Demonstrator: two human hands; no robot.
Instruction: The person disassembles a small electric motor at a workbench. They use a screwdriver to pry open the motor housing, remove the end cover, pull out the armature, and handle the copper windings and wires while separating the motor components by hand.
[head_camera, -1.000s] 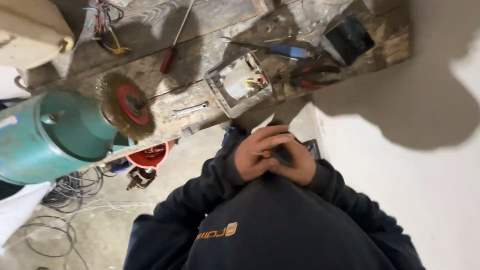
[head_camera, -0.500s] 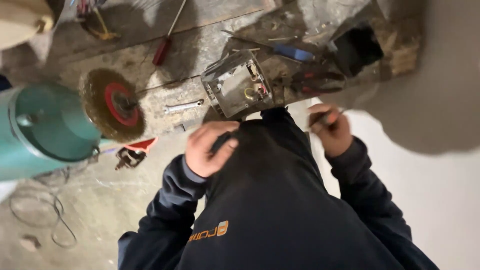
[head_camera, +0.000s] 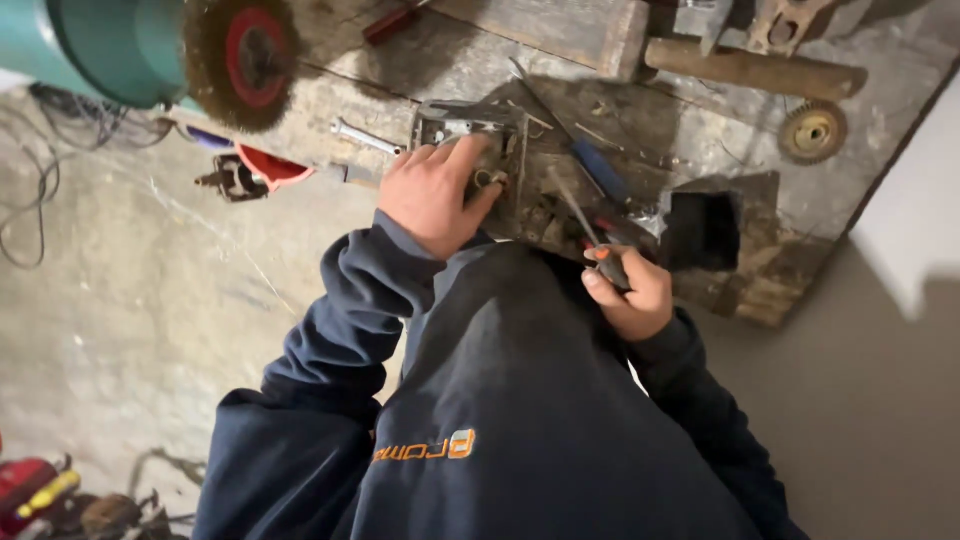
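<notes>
Since the frame half a second before, both hands had parted further: the left hand (head_camera: 435, 195) had travelled up to the metal box (head_camera: 470, 150) at upper centre of the frame, and the right hand (head_camera: 628, 292) had dropped to centre right, beside the dark sweatshirt (head_camera: 520, 400). The left hand lay over the near rim of the box, fingers curled onto it, thumb pressed against a small brass-coloured fitting (head_camera: 487, 179). The right hand was closed round the handle of a screwdriver (head_camera: 590, 235), whose shaft pointed up and left toward the box. The box rested on the worn wooden table (head_camera: 400, 60); it was open-topped and held metal parts too cluttered to tell apart. A square dark recess (head_camera: 702, 230) to the right of the box showed nothing inside.

Risk, as a judgement: the screwdriver tip could slip off a fastener and strike the left fingers holding the box, since they lay close to its line. The wire brush wheel (head_camera: 245, 55) on the teal bench grinder (head_camera: 110, 45), upper left, stood near the left sleeve and could snag it. A loose wrench (head_camera: 365, 137) near the table edge could be knocked off.
</notes>
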